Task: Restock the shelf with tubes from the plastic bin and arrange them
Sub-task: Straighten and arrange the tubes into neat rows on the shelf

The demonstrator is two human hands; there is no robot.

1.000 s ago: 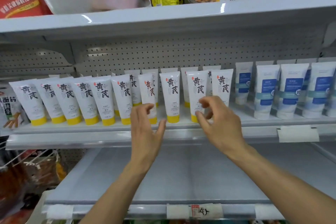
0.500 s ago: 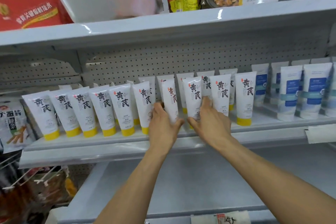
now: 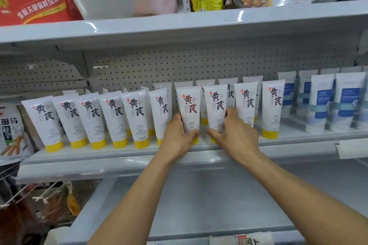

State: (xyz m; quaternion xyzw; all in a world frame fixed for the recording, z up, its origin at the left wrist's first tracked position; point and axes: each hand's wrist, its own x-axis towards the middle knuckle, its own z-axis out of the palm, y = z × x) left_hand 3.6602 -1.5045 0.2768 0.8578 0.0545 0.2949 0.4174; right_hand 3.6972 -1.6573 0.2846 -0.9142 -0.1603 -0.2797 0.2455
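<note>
— What of the person shows?
— Two slim arms. The left forearm and the right forearm are bare as far as the view's lower edge.
— And the hands?
— The left hand and the right hand are bare as well, with slender fingers.

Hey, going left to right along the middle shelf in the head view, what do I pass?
Snack bag, yellow-capped tubes, left hand gripping one, right hand gripping the next, end yellow-capped tube, blue-label tubes.
</note>
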